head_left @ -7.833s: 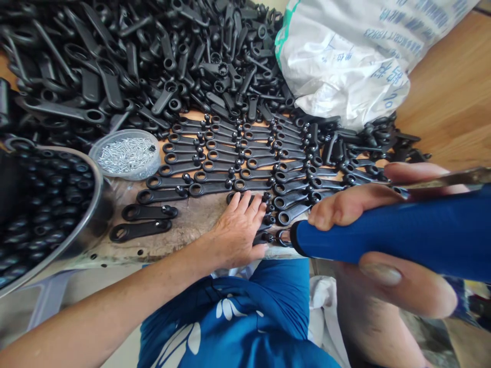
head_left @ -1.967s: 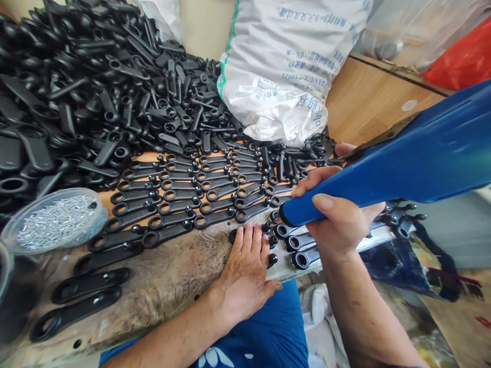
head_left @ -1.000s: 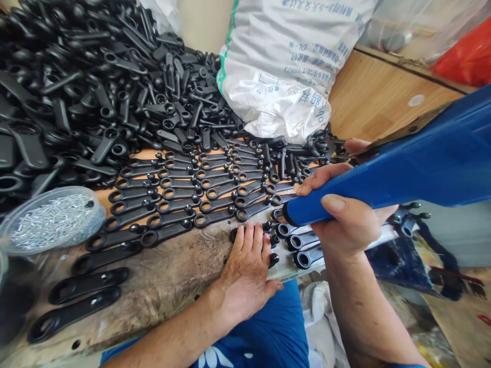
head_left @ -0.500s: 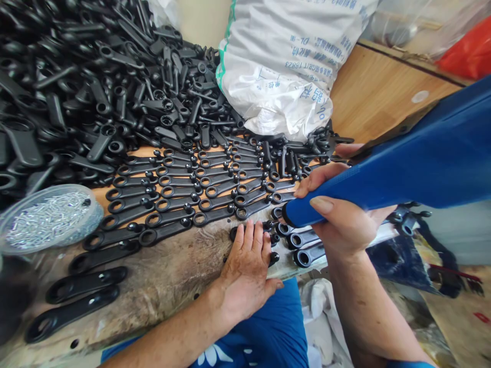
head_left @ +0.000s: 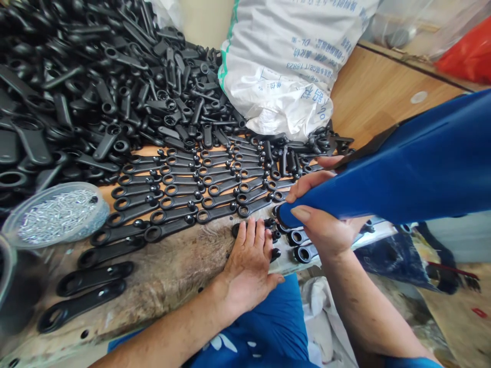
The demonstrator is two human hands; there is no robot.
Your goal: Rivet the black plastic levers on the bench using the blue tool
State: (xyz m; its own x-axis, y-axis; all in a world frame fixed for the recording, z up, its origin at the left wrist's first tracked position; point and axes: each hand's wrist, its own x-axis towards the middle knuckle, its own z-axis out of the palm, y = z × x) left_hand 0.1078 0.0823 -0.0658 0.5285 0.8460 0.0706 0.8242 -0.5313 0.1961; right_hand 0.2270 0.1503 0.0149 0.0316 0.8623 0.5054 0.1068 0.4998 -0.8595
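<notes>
My left hand point(head_left: 251, 266) lies flat at the front of the bench, fingers stretched out over a few black crank handles point(head_left: 275, 253) and partly hiding them. To its right, my right hand point(head_left: 332, 225) is wrapped round a long blue hand-held tool point(head_left: 383, 179). The tool slants down to the left, its rounded nose over the ring end of a black handle; its tip and the exact contact are hidden. More black handles point(head_left: 306, 253) lie just below the nose, ring ends toward my left hand.
Rows of black handles point(head_left: 172, 230) cover the bench point(head_left: 184, 271). A clear tub point(head_left: 57, 214) of small silver screws or pins stands left. Behind lie a large heap of loose handles point(head_left: 95, 92) and a white printed sack point(head_left: 284, 61). A wooden panel point(head_left: 383, 92) rises at right.
My right hand and the blue tool have shifted left and slightly down, the nose now nearer my left hand. My left hand stays on the handles. The view has shifted slightly.
</notes>
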